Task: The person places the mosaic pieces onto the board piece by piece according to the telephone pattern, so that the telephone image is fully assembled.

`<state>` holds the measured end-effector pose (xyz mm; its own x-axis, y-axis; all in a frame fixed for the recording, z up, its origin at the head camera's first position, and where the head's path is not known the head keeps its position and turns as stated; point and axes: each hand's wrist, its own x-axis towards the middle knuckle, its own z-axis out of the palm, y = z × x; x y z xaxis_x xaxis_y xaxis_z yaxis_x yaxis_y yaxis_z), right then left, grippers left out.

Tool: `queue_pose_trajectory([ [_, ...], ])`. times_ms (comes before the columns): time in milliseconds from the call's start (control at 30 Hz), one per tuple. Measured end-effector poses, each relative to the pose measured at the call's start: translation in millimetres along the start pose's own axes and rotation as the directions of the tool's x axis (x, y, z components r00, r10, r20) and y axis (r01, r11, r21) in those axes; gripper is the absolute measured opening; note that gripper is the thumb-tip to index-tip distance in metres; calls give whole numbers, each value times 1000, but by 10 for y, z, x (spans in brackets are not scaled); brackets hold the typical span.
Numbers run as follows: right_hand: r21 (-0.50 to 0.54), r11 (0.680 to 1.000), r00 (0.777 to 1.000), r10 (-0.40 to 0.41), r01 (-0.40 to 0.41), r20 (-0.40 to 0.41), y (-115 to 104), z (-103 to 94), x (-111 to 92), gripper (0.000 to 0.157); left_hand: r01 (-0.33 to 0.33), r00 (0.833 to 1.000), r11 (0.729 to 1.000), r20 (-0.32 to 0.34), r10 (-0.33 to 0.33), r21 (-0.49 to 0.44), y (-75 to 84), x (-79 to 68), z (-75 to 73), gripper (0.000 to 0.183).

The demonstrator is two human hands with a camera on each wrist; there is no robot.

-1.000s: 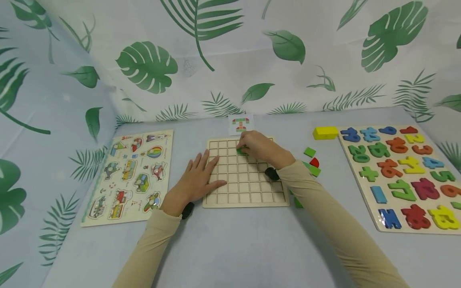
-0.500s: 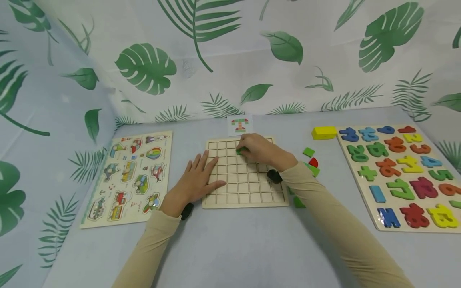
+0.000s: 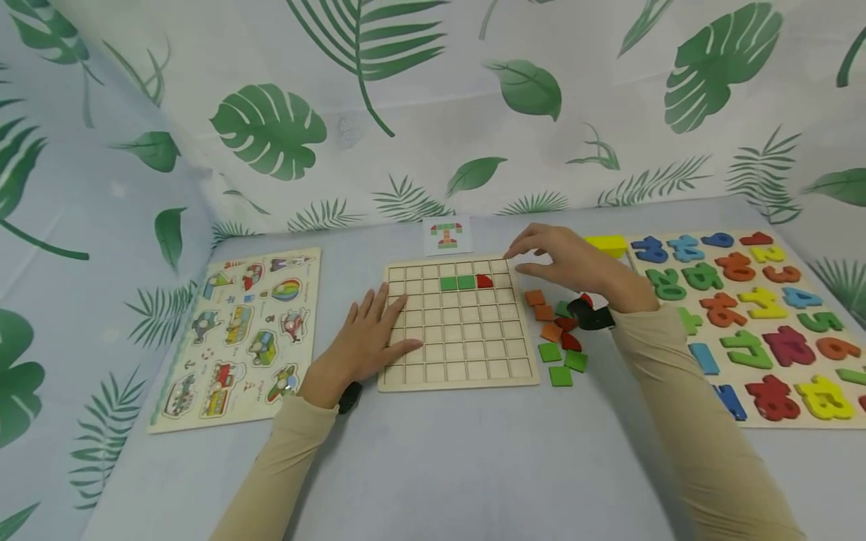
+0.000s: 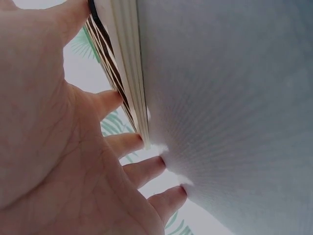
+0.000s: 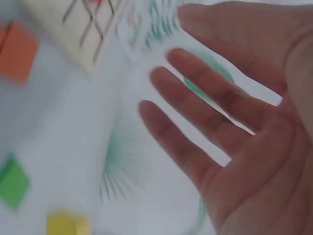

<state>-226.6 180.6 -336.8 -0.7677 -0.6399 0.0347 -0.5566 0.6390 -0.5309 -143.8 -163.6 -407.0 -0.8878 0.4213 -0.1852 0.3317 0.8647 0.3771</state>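
Observation:
A wooden grid board (image 3: pixel 467 352) lies mid-table; its second row from the back holds two green square tiles (image 3: pixel 458 282) and a red quarter-circle tile (image 3: pixel 484 282) side by side. My left hand (image 3: pixel 361 338) rests with spread fingers on the board's left edge; the left wrist view shows its fingertips along that edge. Over the board's back right corner hovers my right hand (image 3: pixel 564 259), holding nothing, fingers apart and loosely bent. In the right wrist view its fingers (image 5: pixel 195 122) are extended. Loose orange tiles (image 3: pixel 543 312), green tiles (image 3: pixel 561 376) and red tiles (image 3: pixel 571 342) lie right of the board.
Behind the board lies a small pattern card (image 3: pixel 447 237) printed with red, green and orange shapes. A picture puzzle board (image 3: pixel 237 338) is at the left, a number puzzle board (image 3: pixel 737 300) at the right. A yellow block (image 3: pixel 609 246) stands beyond the right hand.
My right hand has let go of a green tile in the second row and moved right, off the board. The tiles there and the loose pile now show. My left hand has stayed put.

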Motion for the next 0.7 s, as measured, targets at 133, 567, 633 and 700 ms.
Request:
queue_pose_trajectory([
  [133,-11,997,997,71,-71,1,98,-192,-239,23,1,1000,1000,1,-1,-2,7,5,3,85],
  [567,22,993,990,113,-115,90,348,-130,-566,21,5,1000,1000,-2,-5,3,-11,-5,10,85],
  [633,16,994,989,107,-109,103,369,-88,-570,20,1,1000,1000,-4,-1,-2,-15,0,13,85],
  [700,18,994,988,103,-106,118,383,-52,-573,20,-5,1000,1000,-5,5,-8,-14,7,16,85],
])
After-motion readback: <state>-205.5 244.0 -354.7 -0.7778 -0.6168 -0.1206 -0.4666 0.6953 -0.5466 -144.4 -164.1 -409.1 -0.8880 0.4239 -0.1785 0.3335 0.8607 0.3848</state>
